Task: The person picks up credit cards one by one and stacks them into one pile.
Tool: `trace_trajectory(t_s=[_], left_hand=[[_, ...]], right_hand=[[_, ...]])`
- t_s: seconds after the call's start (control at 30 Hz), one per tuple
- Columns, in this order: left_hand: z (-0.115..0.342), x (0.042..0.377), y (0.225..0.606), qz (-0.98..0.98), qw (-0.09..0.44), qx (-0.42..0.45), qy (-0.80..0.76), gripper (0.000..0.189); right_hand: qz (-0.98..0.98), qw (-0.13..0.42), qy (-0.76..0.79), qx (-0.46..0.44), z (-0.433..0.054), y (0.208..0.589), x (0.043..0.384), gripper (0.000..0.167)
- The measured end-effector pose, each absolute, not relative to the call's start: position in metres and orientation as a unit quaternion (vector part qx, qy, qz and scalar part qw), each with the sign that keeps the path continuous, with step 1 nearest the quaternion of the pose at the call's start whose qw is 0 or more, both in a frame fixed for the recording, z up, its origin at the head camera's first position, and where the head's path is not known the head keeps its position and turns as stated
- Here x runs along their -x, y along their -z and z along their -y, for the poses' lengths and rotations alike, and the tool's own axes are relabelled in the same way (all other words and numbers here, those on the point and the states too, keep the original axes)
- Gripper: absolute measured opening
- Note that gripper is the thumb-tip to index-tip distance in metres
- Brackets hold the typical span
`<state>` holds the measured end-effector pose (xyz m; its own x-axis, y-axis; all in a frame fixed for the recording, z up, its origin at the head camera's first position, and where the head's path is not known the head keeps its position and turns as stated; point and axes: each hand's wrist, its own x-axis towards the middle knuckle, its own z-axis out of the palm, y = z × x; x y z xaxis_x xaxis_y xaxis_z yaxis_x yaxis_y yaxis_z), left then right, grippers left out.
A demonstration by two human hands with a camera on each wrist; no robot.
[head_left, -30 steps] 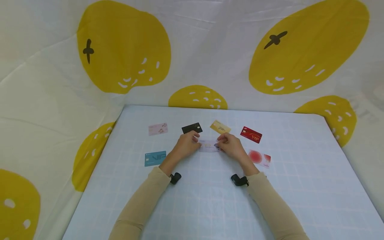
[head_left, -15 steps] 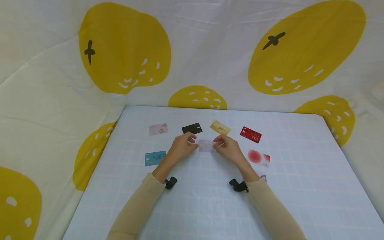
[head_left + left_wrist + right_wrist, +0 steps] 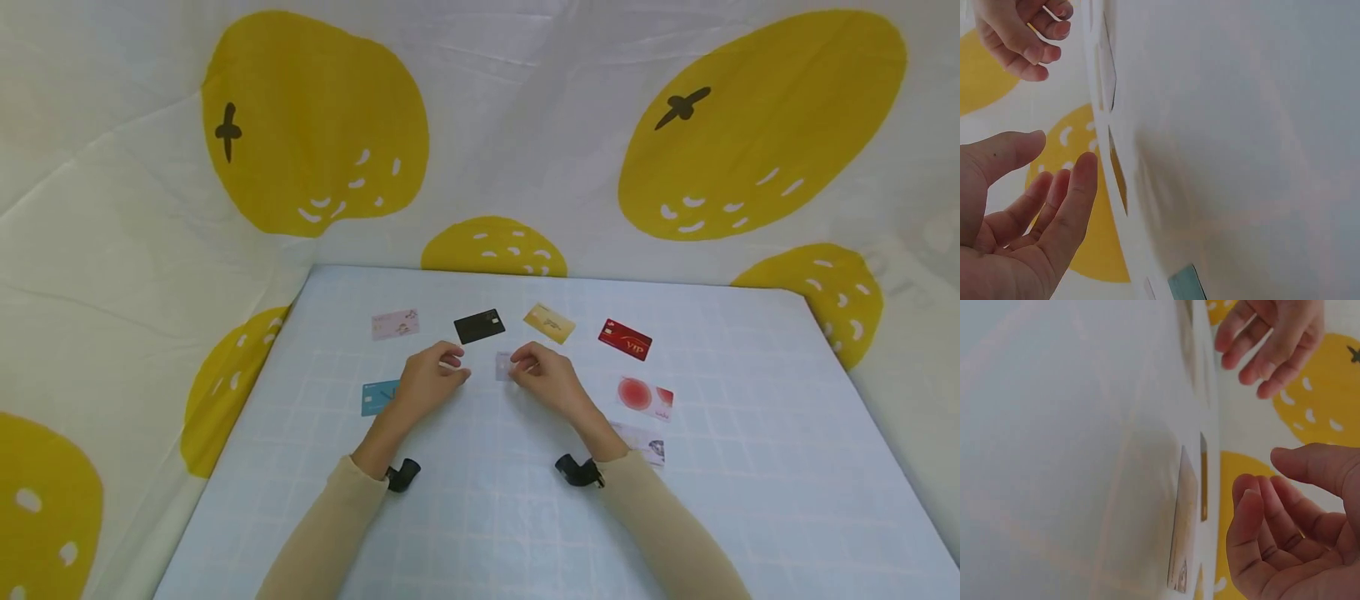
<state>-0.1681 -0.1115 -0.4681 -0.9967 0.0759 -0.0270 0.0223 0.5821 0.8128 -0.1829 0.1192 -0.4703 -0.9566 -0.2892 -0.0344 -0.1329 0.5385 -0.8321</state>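
Both hands hover over the middle of the table with nothing between thumb and fingers. My right hand covers most of a pale lilac card in the head view; in the right wrist view that pale card lies flat, apart from the loosely bent fingers. My left hand is farther left, thumb and fingers spread apart, overlapping the right end of a teal VIP card. Beyond the hands lie a black card and a gold card.
A pink card lies at the back left. To the right are a red VIP card, a white card with a red circle and a pale card partly behind the right forearm. A patterned cloth hangs behind the table.
My left hand has drawn away from the lilac card to the left and nearer. My right hand has slid left across it, fingers easing off. The pale card by the right forearm has come into view.
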Motion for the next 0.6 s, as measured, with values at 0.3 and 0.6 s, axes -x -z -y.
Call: trace_trajectory(t_s=[0.3,0.6], left_hand=[[0.149,0.155,0.464,-0.885,0.033,0.011,-0.463,0.035],[0.187,0.146,0.465,-0.896,0.021,0.023,-0.444,0.038]], right_hand=[[-0.865,0.075,0.47,0.157,-0.093,0.472,0.185,0.017],[-0.858,0.079,0.473,0.187,-0.063,0.473,0.185,0.017]])
